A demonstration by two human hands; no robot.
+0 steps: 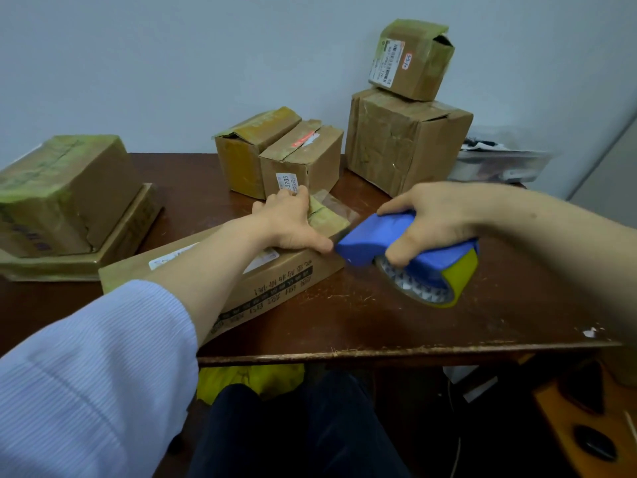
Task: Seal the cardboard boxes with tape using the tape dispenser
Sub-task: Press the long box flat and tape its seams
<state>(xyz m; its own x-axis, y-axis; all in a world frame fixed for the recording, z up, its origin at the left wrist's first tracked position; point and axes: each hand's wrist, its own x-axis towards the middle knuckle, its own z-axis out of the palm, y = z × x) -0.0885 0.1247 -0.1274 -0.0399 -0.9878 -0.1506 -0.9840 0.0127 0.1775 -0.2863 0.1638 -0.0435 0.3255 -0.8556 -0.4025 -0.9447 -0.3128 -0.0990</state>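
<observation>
Right grip (437, 219) clasps tape dispenser (362, 244) at box (275, 286) end; left grip (289, 220), flat, presses box.

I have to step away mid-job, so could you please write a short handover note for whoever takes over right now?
Left hand: presses flat on the front box at its far end, over the tape.
Right hand: grips the dispenser at that box's corner.
Done: tape laid on that end.
To do: cut the strip, smooth it, check the other boxes.
</observation>
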